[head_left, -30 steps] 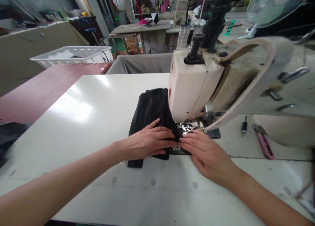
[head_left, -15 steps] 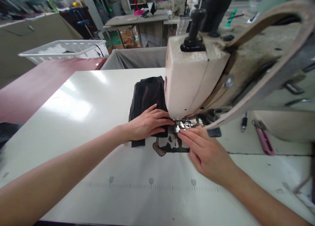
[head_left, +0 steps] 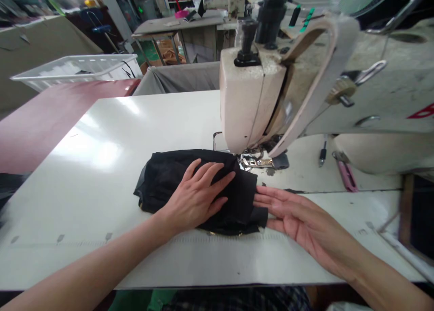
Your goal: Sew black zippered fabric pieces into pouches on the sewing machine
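Observation:
A black zippered fabric piece (head_left: pixel 162 177) lies lengthwise on the white sewing table, with a gold-toned zipper (head_left: pixel 212 233) along its near edge. My left hand (head_left: pixel 195 195) rests flat on top of it, fingers spread. At the right end of the fabric, my right hand (head_left: pixel 301 216) is turned partly palm up with its fingers stretched out. Its fingertips meet the fabric edge, and some are tucked out of sight there. The far right corner of the fabric is close by the presser foot (head_left: pixel 256 162) of the sewing machine (head_left: pixel 240 105); whether it lies under the foot I cannot tell.
Right of the needle area lie a pink-handled tool (head_left: pixel 346 173) and a dark pen-like tool (head_left: pixel 322 156). The machine's arm spans the right side. A white plastic basket (head_left: pixel 77 69) stands at the back left, behind a reddish surface (head_left: pixel 61 105).
The black fabric has swung round and come nearer, now lying crosswise. My left hand has moved along with it. My right hand has left the presser foot and turned palm up.

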Tool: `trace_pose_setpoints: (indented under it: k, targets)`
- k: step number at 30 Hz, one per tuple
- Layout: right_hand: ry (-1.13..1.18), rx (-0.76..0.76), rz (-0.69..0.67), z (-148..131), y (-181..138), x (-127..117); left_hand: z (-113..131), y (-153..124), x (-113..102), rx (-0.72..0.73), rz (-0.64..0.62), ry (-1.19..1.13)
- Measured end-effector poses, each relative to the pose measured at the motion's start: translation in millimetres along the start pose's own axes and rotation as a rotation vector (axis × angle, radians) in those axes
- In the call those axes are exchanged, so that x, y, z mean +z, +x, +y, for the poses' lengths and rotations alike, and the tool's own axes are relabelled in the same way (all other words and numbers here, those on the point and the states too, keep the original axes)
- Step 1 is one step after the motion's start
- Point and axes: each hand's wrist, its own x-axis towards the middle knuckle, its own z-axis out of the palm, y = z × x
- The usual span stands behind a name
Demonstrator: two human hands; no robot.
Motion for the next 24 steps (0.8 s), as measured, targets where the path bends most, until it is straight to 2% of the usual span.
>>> trace_pose_setpoints:
  k: [3,6,9,12,14,17,20,24]
  targets:
    - [0.035,0.129,-0.034,4.0,0.8,10.8,-19.1,-0.5,4.5,0.179,-0.056,-0.128]
    - [0.026,0.067,0.006,6.1,10.1,20.0,-31.5,0.9,-0.6,0.239,-0.138,-0.196]
    - [0.090,-0.030,-0.045,3.9,20.4,25.2,-22.6,1.8,-5.1,0.204,-0.083,-0.228]
    - [0.086,-0.018,-0.073,1.3,27.8,29.1,-4.7,7.5,-3.7,0.191,0.063,-0.339]
    - [0.037,-0.012,-0.039,0.5,31.8,31.7,2.0,16.1,-2.4,0.107,0.107,-0.450]
    - [0.004,-0.052,0.031,0.8,38.7,33.8,-0.6,34.8,-4.3,-0.060,0.053,-0.583]
    - [0.011,-0.098,0.098,3.0,46.2,34.0,-9.9,53.7,-7.8,-0.055,-0.055,-0.643]
    - [0.003,-0.132,0.102,6.0,50.5,34.9,-17.7,67.9,-6.6,-0.042,-0.148,-0.737]
